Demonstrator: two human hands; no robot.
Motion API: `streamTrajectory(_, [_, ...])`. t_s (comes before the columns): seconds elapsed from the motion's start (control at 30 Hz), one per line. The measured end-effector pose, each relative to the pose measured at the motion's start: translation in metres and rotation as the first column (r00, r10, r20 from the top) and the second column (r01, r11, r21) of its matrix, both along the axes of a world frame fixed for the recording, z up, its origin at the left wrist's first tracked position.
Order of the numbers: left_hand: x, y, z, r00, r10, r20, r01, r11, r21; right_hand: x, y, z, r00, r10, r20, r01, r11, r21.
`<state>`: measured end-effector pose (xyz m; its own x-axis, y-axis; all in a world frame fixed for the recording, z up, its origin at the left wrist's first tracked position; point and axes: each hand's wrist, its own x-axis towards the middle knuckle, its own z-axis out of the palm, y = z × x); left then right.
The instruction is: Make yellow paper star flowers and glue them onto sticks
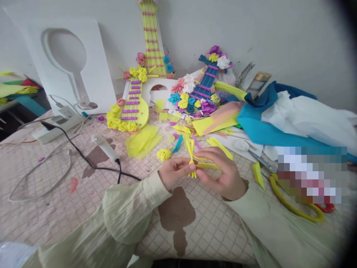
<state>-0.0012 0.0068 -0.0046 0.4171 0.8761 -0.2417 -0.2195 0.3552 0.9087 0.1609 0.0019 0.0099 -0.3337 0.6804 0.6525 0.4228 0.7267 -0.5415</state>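
Pinched between the thumb and fingers of my left hand [177, 172] is a bundle of folded yellow paper strips [191, 150], gathered at the middle and fanning out above and below. My right hand [223, 173] is curved around the bundle's right side, its fingers apart. A yellow strip [208, 165] passes behind or between the right fingers; whether they grip it I cannot tell. Just left of the bundle lies a finished yellow paper flower [163, 154]. Thin yellow sheets [143, 141] and a blue paper scrap [177, 143] lie beyond my hands.
Paper-decorated instrument models, one yellow [135, 108] and one blue [205, 82], lean at the back. A white glue gun [104, 147] with a black cord lies left. Yellow-handled scissors [295, 208], blue paper [256, 126] and crumpled white paper [309, 115] are at right. A white cut-out board [100, 67] stands back left.
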Motion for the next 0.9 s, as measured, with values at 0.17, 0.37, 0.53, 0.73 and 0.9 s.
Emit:
streamTrajectory(0.17, [-0.0010, 0.0008, -0.0013, 0.999, -0.033, 0.025, 0.033, 0.999, 0.006, 0.0004, 0.0012, 0.0008, 0.999, 0.036, 0.018, -0.036, 0.999, -0.030])
streamTrajectory(0.37, [-0.0007, 0.0019, -0.0005, 0.997, -0.069, 0.025, 0.068, 0.997, 0.041, 0.0033, 0.0004, -0.0008, 0.999, 0.003, 0.049, -0.003, 1.000, 0.003])
streamTrajectory(0.53, [0.0009, 0.0002, 0.0020, 0.999, -0.018, -0.042, 0.021, 0.997, 0.076, 0.0029, 0.0023, -0.0061, 0.983, -0.066, 0.171, 0.046, 0.992, 0.121])
streamTrajectory(0.73, [0.0015, -0.0028, -0.0030, 0.996, -0.028, -0.089, 0.042, 0.987, 0.154, 0.0013, 0.0026, -0.0048, 0.985, -0.080, 0.153, 0.068, 0.994, 0.084])
streamTrajectory(0.9, [-0.0012, -0.0036, -0.0071, 0.961, 0.004, -0.277, 0.092, 0.939, 0.332, 0.0031, 0.0051, -0.0058, 0.985, -0.036, 0.166, 0.029, 0.999, 0.046])
